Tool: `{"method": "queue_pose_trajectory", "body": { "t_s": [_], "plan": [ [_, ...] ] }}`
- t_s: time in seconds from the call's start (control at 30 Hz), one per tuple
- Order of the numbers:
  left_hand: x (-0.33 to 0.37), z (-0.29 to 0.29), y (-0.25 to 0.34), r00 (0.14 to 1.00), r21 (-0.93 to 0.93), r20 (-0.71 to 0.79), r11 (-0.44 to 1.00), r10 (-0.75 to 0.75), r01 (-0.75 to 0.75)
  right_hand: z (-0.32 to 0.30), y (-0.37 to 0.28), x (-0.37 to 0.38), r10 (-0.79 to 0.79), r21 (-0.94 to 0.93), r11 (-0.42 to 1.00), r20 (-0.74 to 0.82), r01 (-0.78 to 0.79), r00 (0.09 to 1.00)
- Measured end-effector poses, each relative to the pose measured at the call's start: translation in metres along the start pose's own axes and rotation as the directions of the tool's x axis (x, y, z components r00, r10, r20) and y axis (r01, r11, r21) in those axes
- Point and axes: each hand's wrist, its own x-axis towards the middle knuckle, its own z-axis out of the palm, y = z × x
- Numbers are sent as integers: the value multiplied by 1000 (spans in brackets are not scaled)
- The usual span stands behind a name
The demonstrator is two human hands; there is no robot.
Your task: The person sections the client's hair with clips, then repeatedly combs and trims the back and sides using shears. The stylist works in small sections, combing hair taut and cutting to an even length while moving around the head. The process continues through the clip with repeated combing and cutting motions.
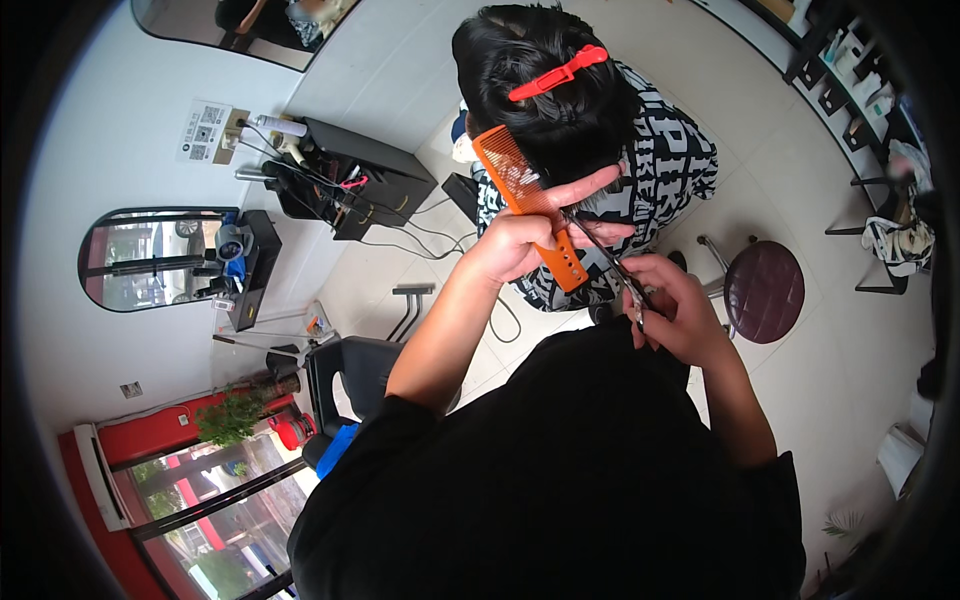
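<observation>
A person with dark hair (500,50) sits in front of me, head bent, in a black-and-white patterned cape (672,140). A red hair clip (562,75) pins up the hair on top. At the back of the head, my left hand (512,242) grips an orange comb (505,168) under the thumb. Its index and middle fingers stretch out apart, near the hair ends. My right hand (682,312) holds scissors (612,258), whose blades point up and left between those fingers. Whether the blades are parted, and whether they touch hair, I cannot tell.
To the right stands a round maroon stool (764,292). A black cabinet (385,175) with tools and hanging cords is at the left wall, by a mirror (160,255). Behind my left arm is a black chair (350,375). Shelves (850,75) line the far right.
</observation>
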Motion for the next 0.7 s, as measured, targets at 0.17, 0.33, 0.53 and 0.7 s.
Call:
{"method": "queue_pose_trajectory", "body": {
  "t_s": [0.17,0.33,0.53,0.7],
  "plan": [
    [0,8,5,997,-6,-71,1000,-26,26,1,-1,-2,83,-9,996,-30,-84,996],
    [0,-6,-2,997,-76,61,996,48,-43,6,2,4,48,-18,999,-27,-48,999],
    [-2,-2,4,1000,-76,0,997,27,-27,8,0,5,6,-7,1000,12,-6,1000],
    [-3,-4,5,1000,-8,2,1000,30,-30,8,1,4,53,-2,999,7,-53,999]
  ]
}}
